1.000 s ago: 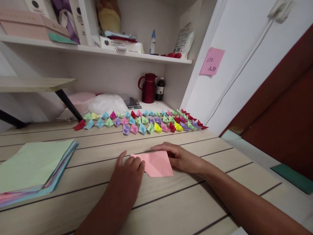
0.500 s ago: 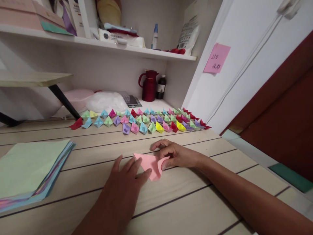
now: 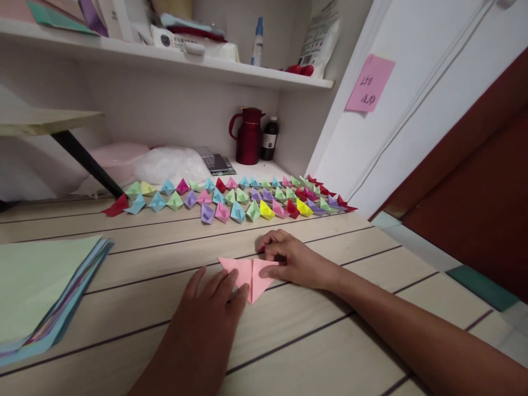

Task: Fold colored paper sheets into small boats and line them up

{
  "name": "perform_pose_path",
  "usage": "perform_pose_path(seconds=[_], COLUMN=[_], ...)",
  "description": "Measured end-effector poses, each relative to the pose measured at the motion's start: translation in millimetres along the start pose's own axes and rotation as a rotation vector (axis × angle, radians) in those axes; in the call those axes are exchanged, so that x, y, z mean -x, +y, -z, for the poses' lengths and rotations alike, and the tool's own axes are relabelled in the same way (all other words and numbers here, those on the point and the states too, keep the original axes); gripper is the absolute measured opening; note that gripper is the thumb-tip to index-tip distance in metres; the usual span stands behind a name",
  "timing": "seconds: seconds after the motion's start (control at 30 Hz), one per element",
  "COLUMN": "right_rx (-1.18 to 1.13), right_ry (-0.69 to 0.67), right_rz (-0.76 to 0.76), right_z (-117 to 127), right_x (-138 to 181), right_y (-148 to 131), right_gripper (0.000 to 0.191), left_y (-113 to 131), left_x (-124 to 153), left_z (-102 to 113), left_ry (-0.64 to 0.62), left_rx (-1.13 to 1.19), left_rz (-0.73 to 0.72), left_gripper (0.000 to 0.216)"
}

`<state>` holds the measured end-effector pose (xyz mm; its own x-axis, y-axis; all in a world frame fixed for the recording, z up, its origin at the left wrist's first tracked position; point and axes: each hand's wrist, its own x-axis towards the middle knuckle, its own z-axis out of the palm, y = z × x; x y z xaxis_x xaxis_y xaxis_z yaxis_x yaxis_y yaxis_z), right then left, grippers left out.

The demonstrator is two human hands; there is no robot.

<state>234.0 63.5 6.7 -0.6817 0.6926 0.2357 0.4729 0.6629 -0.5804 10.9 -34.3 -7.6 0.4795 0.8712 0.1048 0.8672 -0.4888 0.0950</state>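
A pink paper folded into a downward-pointing triangle lies on the wooden table in front of me. My left hand rests flat beside it, fingers spread, fingertips touching its left edge. Curled fingers of my right hand press down on the paper's right flap. Behind them, several small folded paper boats in many colours stand in rows.
A stack of coloured paper sheets, green on top, lies at the left. At the back stand a dark red jug, a dark bottle and a white plastic bag. A pink sticky note hangs on the white door.
The pink paper's right side has been folded over by my right hand, turning a wider shape into a narrow triangle. My left hand has stayed at its left edge.
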Motion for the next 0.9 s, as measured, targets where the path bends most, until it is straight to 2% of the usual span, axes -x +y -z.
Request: perform_pose_path(seconds=[0.2,0.33,0.47,0.53,0.6,0.73,0.8,0.9], right_rx=[0.085,0.152,0.173,0.15,0.129,0.157,0.152,0.098], right_ry=[0.042,0.115,0.278,0.38,0.42,0.18,0.121,0.071], right_rz=[0.015,-0.051,-0.154,-0.144,-0.111,-0.125,-0.175,-0.251], right_z=[-3.9,-0.6,9.2,11.0,8.0,-9.6,-18.0,-22.7], right_x=[-1.8,-0.9,3.3,4.8,4.3,-2.7,-7.9,-14.8], right_y=[4.7,15.6,20.6,14.5,3.9,-15.3,-19.8,-22.1], right_gripper=[0.027,0.021,0.016,0.008,0.007,0.02,0.028,0.028], left_y=[13.0,19.7,19.7,18.1,16.5,16.1,17.2,19.1], left_x=[1.1,1.8,0.0,-1.3,-2.4,-3.1,-2.6,-1.1], left_z=[2.2,4.8,5.8,6.8,8.3,12.2,13.5,13.5], left_ry=[0.066,0.062,0.044,0.014,-0.031,-0.052,-0.028,0.005], left_rx=[-0.07,-0.07,-0.022,0.008,0.03,0.031,0.014,-0.006], left_rz=[0.061,0.098,0.13,0.131,0.12,0.108,0.104,0.075], left_gripper=[0.059,0.06,0.06,0.058,0.055,0.05,0.049,0.048])
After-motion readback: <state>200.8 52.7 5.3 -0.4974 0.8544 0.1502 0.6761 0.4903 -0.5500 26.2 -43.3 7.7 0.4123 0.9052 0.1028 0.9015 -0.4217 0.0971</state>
